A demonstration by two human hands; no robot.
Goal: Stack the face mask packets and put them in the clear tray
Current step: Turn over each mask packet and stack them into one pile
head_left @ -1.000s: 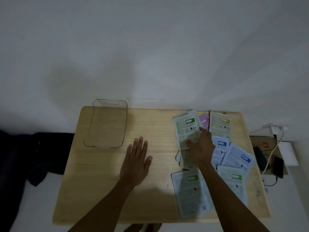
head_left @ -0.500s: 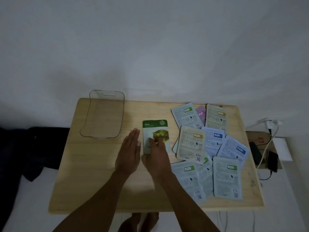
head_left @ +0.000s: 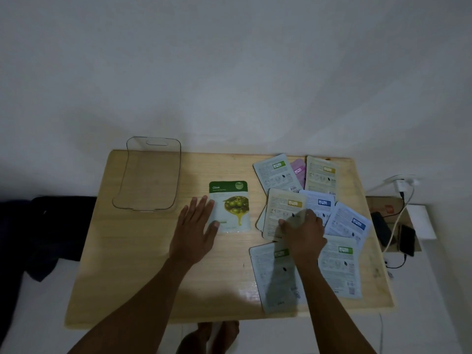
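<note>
- A wooden tabletop (head_left: 143, 264) is seen from above, set against a white wall.
- A clear tray (head_left: 149, 175) is placed at the far left of the tabletop; nothing is seen inside it.
- One green olive packet (head_left: 231, 200) is laid face up near the middle of the tabletop, apart from the other packets and to the right of the tray.
- The left hand (head_left: 195, 229) is spread flat with the fingers wide; its fingertips and thumb are laid on the left edge of the olive packet. Nothing is gripped by it.
- The remaining face mask packets (head_left: 339, 267) are scattered face down on the right half of the tabletop, many overlapping each other.
- A packet with a yellow label (head_left: 282, 210) is lying on top of the pile, just left of a packet with a blue label (head_left: 320, 201).
- The right hand (head_left: 304, 232) is placed on the lower part of the yellow-label packet with the fingers bent; whether the packet is pinched or only pressed cannot be told.
- A pink packet (head_left: 298, 169) is partly covered at the far edge, between two other packets.
- A phone (head_left: 407, 240) with a cable is seen on the floor at the right, beside the tabletop.
- Dark cloth (head_left: 53, 226) is lying at the left, below the tabletop.
</note>
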